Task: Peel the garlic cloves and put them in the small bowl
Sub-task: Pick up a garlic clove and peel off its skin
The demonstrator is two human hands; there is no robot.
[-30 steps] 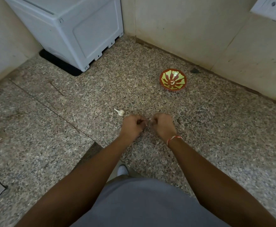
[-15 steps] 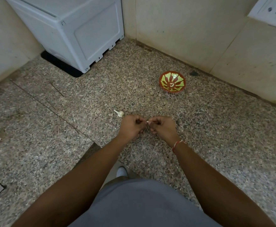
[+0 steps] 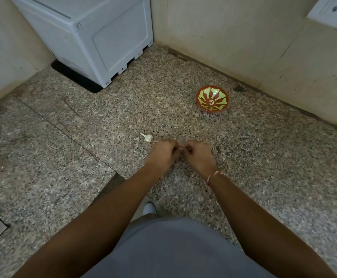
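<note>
Nearest the camera is the person's grey clothing (image 3: 175, 251), with a white shoe tip (image 3: 149, 207) showing just past it beside the edge of the speckled stone bench (image 3: 263, 157). Two bare forearms reach forward over the bench and meet near its middle. The left hand (image 3: 163, 152) has its fingers curled in tight, knuckles up; the right hand (image 3: 197, 154) is curled the same way, with a red and white thread (image 3: 213, 176) round its wrist. The fingertips of both hands come together on something very small and pale between them (image 3: 180, 149), most likely a garlic clove, though it is too hidden and blurred to say for sure or to tell whether it is peeled

Just beyond the left hand, close to it but apart, one small garlic bulb (image 3: 148, 137) lies on the bench, white, with its thin stem pointing left. That is the only loose garlic in sight

Farther back and to the right, well apart from the hands, stands one small bowl (image 3: 212, 99), red with a green pattern inside; no clove can be made out in it. A small dark spot (image 3: 238, 88) lies by the wall behind it

At the far left corner sits one white appliance (image 3: 95, 37) on a black mat (image 3: 73, 77). A white socket plate (image 3: 336, 11) is on the wall at upper right
</note>
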